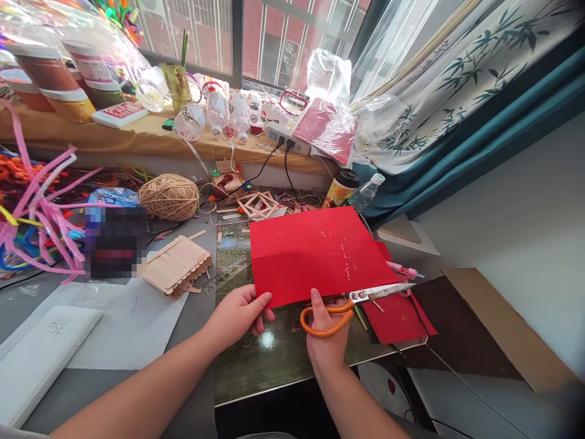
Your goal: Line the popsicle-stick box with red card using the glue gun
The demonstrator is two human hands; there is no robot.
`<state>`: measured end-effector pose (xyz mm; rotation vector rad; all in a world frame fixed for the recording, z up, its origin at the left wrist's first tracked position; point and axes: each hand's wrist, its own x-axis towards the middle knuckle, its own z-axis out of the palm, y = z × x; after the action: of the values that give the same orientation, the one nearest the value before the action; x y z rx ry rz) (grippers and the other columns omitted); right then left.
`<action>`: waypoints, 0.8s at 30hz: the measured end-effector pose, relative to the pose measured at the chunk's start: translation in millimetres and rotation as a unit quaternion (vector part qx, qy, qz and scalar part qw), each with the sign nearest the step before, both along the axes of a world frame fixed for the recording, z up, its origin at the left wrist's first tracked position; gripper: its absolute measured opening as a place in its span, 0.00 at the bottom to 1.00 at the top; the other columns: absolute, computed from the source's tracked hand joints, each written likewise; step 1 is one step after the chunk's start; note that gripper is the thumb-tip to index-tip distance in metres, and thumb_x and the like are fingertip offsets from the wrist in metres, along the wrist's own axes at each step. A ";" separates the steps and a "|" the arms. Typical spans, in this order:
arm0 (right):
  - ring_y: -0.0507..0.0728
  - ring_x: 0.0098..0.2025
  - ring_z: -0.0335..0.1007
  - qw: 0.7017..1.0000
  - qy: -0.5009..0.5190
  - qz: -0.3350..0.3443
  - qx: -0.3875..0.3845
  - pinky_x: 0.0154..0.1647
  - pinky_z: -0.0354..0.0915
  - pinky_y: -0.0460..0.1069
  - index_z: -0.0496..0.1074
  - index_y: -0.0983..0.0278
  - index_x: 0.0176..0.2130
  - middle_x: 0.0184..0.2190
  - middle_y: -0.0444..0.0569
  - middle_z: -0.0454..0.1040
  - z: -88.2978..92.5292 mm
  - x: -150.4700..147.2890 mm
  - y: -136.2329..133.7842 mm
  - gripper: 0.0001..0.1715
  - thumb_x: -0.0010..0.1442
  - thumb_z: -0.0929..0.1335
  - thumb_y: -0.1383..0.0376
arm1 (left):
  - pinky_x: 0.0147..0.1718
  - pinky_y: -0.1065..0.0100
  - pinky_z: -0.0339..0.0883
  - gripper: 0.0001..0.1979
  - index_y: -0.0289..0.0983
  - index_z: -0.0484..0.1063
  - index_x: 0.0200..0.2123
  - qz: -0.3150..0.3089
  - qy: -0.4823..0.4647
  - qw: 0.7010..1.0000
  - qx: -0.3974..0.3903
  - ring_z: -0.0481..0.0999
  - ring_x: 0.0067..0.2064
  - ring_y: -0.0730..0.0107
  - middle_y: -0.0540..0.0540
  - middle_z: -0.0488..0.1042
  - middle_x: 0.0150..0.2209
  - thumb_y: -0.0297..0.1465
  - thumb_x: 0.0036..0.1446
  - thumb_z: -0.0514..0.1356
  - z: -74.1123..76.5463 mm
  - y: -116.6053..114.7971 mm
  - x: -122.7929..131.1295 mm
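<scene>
A red sheet of paper [301, 256] with pale scuffs is held up over the dark tabletop. My left hand [244, 311] pinches its lower left corner between thumb and fingers. In my right hand [326, 338] is a pair of scissors [375, 294] with orange handles, the thumb by the loop. Their blades look together and point right along the sheet's lower edge. My right thumb tip is close to that edge; whether it presses on the paper I cannot tell. Another red paper piece [395, 320] lies on the table behind the scissors, with a pink glue gun [402, 270] beside it.
A popsicle-stick piece [178, 265], twine ball [169, 196] and clear ruler [226, 275] lie left of the sheet. Behind stand a black-lidded cup [340, 188] and a water bottle [366, 191]. A white weighing scale [50, 360] sits front left. A cardboard box [498, 323] is at right.
</scene>
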<state>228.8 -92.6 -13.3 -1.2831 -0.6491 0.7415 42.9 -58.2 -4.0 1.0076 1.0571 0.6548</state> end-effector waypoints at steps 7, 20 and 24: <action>0.50 0.26 0.67 0.986 0.079 0.148 -0.004 0.29 0.66 0.48 0.67 0.57 0.42 0.32 0.39 0.70 -1.8 11.8 -15.2 0.21 0.63 0.78 0.52 | 0.21 0.72 0.59 0.24 0.39 0.70 0.29 0.092 0.026 0.993 0.066 0.67 0.21 0.74 0.51 0.74 0.24 0.54 0.61 0.65 4.2 13.6 -13.6; 0.69 0.52 0.77 0.849 0.161 0.492 -0.110 0.48 0.73 0.59 0.75 0.61 0.59 0.55 0.63 0.77 7.5 25.9 -67.6 0.50 0.55 0.72 0.29 | 0.21 0.74 0.49 0.22 0.39 0.68 0.35 0.205 -0.152 0.965 0.056 0.54 0.21 0.80 0.59 0.61 0.21 0.50 0.60 0.70 9.2 25.5 -22.9; 0.72 0.60 0.74 0.837 0.114 0.523 -0.113 0.56 0.72 0.64 0.71 0.61 0.65 0.64 0.66 0.73 9.2 33.1 -55.6 0.52 0.57 0.71 0.31 | 0.21 0.75 0.50 0.21 0.39 0.69 0.37 0.210 -0.156 0.963 0.066 0.54 0.20 0.79 0.59 0.61 0.20 0.49 0.61 0.69 9.2 24.4 -23.8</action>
<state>261.9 -148.3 -4.0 -0.9450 -1.0948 1.8878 19.1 -33.8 5.1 0.7623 0.9597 1.2037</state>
